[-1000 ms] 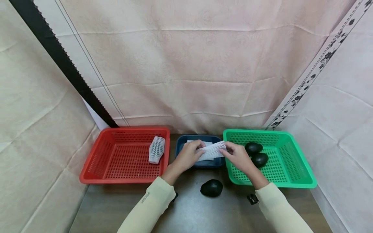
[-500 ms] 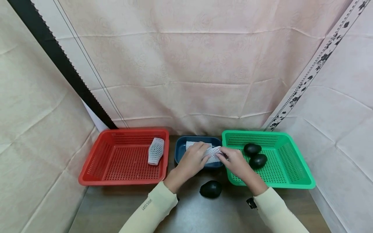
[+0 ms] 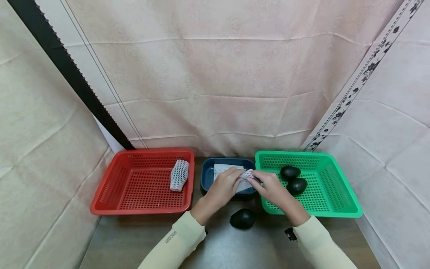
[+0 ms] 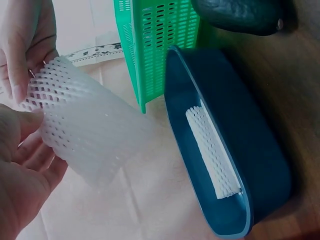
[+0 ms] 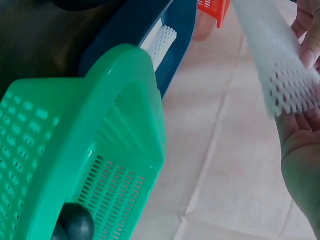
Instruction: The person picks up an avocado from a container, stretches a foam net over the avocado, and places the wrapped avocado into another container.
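Both hands are at a white foam net sleeve (image 3: 247, 174) above the blue tray (image 3: 205, 175). The left hand (image 3: 222, 188) pinches the sleeve at one end between thumb and fingers. At that same end the right hand (image 3: 270, 186) holds it with thumb and fingertips. In the left wrist view the sleeve (image 4: 100, 125) hangs flat and wide, its mesh stretched near the fingers. More white foam net (image 4: 212, 155) lies inside the blue tray. A dark avocado (image 3: 242, 219) rests on the table in front of the tray.
On the left stands a red basket (image 3: 111, 190) holding a bulging white foam net (image 3: 179, 175). On the right, a green basket (image 3: 339, 186) holds two dark avocados (image 3: 290, 173). Pale cloth (image 3: 208, 74) hangs behind and at both sides of the table (image 3: 221, 250).
The sleeve, stretched lengthwise between the hands a second ago, is now gathered between closer fingertips and shows less in the head view. The left hand has moved right. The baskets and avocados stay put.
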The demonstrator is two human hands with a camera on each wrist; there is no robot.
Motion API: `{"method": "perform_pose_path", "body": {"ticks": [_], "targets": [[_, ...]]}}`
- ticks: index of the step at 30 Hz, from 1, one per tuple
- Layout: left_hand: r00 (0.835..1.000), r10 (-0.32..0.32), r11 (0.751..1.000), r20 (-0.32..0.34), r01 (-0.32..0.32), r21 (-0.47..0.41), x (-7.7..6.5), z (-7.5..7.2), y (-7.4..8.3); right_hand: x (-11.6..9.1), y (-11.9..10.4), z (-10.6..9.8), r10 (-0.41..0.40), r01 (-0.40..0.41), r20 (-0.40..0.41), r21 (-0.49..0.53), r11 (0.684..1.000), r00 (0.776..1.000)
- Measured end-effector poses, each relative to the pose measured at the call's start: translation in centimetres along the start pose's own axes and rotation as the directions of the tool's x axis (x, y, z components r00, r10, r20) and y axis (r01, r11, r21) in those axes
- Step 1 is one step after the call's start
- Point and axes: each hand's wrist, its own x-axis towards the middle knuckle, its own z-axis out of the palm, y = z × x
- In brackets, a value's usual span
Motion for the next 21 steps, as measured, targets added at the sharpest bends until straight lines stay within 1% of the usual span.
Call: {"method": "perform_pose_path", "body": {"ticks": [4, 8, 12, 16, 18, 21], "targets": [[0.998, 0.025, 0.999, -0.053, -0.027, -0.042, -0.1, -0.2, 0.0, -0.2, 0.2, -0.2, -0.042, 0.043, 0.019, -0.023, 0.999, 0.999], [0.995, 0.040, 0.997, -0.093, -0.046, -0.055, -0.2, -0.5, -0.1, -0.5, 0.5, 0.0, -0.051, 0.054, 0.062, -0.053, 0.997, 0.997], [0.992, 0.044, 0.996, -0.117, -0.053, -0.071, -0.3, -0.8, -0.4, -0.9, 0.9, 0.3, -0.036, 0.041, 0.084, -0.056, 0.998, 0.996], [0.989, 0.052, 0.995, -0.137, -0.063, -0.081, -0.4, -1.0, -1.0, -1.2, 1.3, 0.5, -0.006, 0.010, 0.083, -0.043, 0.999, 0.997], [0.988, 0.045, 0.995, -0.146, -0.057, -0.079, -0.4, -1.1, -1.3, -1.3, 1.4, 0.5, 0.008, -0.006, 0.080, -0.030, 1.000, 0.997], [0.989, 0.015, 0.997, -0.144, -0.027, -0.079, -0.5, -1.3, -1.5, -1.4, 1.6, 0.5, 0.020, -0.018, 0.077, -0.025, 1.000, 0.997]]}}
